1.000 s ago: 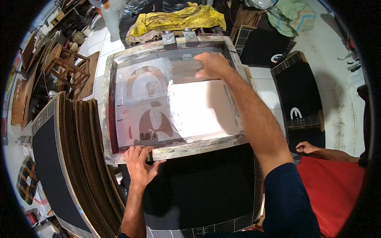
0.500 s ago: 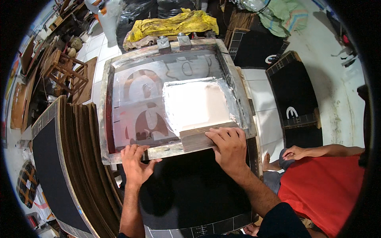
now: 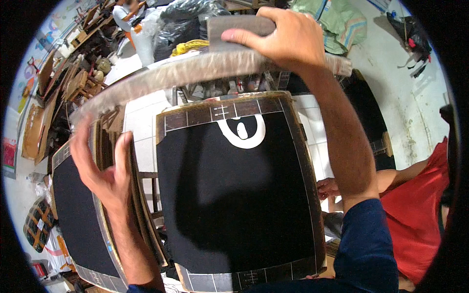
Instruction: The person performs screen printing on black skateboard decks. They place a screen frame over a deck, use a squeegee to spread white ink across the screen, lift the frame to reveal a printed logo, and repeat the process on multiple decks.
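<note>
The wooden screen-printing frame (image 3: 185, 73) is tilted up, its near edge raised and blurred by motion. My right hand (image 3: 293, 41) grips a flat brown squeegee (image 3: 215, 34) at that edge, thumb across its face. At the frame's left end is my left hand (image 3: 105, 171), thumb and fingers apart; whether its fingertips touch the wood I cannot tell. Below lies a board covered in black cloth (image 3: 244, 195), with a rounded white print (image 3: 244, 141) near its far edge. The screen's mesh is hidden.
Stacked black-covered boards (image 3: 78, 205) stand at the left. A person in a red shirt (image 3: 415, 224) sits at the right, one hand near the board. More black boards (image 3: 371, 112) lie at the far right. Plastic bags (image 3: 195, 14) and a yellow cloth (image 3: 189, 47) are behind the frame.
The frame has swung up from lying flat over the board, uncovering the white print. My right hand has risen with the squeegee; my left hand has moved left and up.
</note>
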A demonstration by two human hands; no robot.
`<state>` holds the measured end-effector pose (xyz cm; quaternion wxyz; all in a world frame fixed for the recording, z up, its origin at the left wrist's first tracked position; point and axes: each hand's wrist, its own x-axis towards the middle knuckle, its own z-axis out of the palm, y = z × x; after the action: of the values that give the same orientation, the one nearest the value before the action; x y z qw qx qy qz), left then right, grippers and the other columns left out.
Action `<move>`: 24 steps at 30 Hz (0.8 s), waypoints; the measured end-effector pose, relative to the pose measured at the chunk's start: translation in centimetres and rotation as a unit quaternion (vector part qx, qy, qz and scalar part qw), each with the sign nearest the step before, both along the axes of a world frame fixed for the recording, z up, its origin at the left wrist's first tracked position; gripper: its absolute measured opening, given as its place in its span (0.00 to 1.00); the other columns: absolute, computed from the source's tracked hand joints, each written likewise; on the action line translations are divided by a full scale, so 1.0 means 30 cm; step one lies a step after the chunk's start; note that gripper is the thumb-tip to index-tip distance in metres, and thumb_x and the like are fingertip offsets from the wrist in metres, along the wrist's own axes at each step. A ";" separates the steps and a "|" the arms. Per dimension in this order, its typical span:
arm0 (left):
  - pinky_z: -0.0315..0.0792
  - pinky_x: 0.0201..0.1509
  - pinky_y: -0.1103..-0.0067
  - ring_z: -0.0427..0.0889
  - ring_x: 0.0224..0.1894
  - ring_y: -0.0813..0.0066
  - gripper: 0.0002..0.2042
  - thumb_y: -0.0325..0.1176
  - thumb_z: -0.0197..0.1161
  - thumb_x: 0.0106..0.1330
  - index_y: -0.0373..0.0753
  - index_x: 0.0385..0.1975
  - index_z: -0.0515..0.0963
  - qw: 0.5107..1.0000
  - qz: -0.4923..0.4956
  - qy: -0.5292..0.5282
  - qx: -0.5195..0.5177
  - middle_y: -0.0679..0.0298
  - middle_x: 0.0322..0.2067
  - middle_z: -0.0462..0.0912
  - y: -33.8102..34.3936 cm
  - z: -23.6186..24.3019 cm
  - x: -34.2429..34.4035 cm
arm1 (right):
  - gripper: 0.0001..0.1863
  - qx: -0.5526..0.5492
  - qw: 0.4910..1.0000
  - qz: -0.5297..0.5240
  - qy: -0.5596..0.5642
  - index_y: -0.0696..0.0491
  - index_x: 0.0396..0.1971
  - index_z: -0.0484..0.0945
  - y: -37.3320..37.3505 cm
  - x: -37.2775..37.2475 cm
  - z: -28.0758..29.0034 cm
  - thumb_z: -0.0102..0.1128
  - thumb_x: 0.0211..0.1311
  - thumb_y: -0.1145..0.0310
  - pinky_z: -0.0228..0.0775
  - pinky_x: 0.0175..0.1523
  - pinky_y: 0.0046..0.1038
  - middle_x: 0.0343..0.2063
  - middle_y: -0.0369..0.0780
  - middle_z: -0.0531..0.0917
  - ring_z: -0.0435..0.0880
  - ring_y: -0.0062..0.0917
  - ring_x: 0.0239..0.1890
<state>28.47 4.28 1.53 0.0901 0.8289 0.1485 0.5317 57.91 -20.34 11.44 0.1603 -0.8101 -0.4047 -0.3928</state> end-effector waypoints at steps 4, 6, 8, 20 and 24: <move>0.75 0.62 0.63 0.85 0.52 0.53 0.10 0.31 0.60 0.78 0.35 0.49 0.85 0.984 0.092 0.148 -0.034 0.52 0.46 0.87 0.162 -0.171 -0.498 | 0.47 -0.009 0.998 -0.032 0.050 0.50 0.46 0.90 0.057 0.058 0.213 0.65 0.48 0.18 0.82 0.51 0.43 0.38 0.48 0.91 0.92 0.42 0.42; 0.76 0.59 0.59 0.84 0.50 0.47 0.13 0.34 0.54 0.82 0.33 0.51 0.83 0.937 0.178 0.255 -0.159 0.47 0.46 0.85 0.202 -0.325 -0.798 | 0.50 -0.017 0.997 -0.060 0.037 0.47 0.52 0.90 0.081 0.087 0.228 0.64 0.46 0.16 0.82 0.55 0.45 0.41 0.47 0.92 0.92 0.41 0.46; 0.69 0.70 0.57 0.78 0.64 0.40 0.17 0.36 0.53 0.83 0.32 0.59 0.81 0.871 0.295 0.363 -0.148 0.42 0.58 0.82 0.144 -0.467 -1.134 | 0.50 -0.026 0.995 -0.071 0.059 0.44 0.53 0.89 0.083 0.111 0.237 0.62 0.46 0.15 0.82 0.56 0.46 0.43 0.48 0.92 0.91 0.44 0.48; 0.71 0.73 0.58 0.71 0.72 0.40 0.36 0.28 0.70 0.62 0.50 0.74 0.70 0.805 0.183 0.493 -0.276 0.42 0.73 0.69 -0.040 -0.351 -1.761 | 0.49 -0.064 0.984 -0.087 0.142 0.44 0.51 0.90 0.135 0.104 0.295 0.58 0.48 0.14 0.80 0.56 0.44 0.44 0.49 0.91 0.90 0.43 0.50; 0.80 0.66 0.60 0.76 0.70 0.44 0.38 0.19 0.61 0.58 0.53 0.73 0.72 0.811 0.194 0.530 -0.153 0.42 0.71 0.72 -0.031 -0.159 -1.710 | 0.44 -0.037 0.988 -0.085 0.121 0.43 0.49 0.90 0.134 0.148 0.269 0.61 0.52 0.18 0.79 0.54 0.45 0.43 0.48 0.91 0.90 0.44 0.49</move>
<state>-22.84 3.36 -3.26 0.0178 0.9116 0.4106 -0.0130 62.37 -16.33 19.51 0.1438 -0.8884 -0.3267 -0.2887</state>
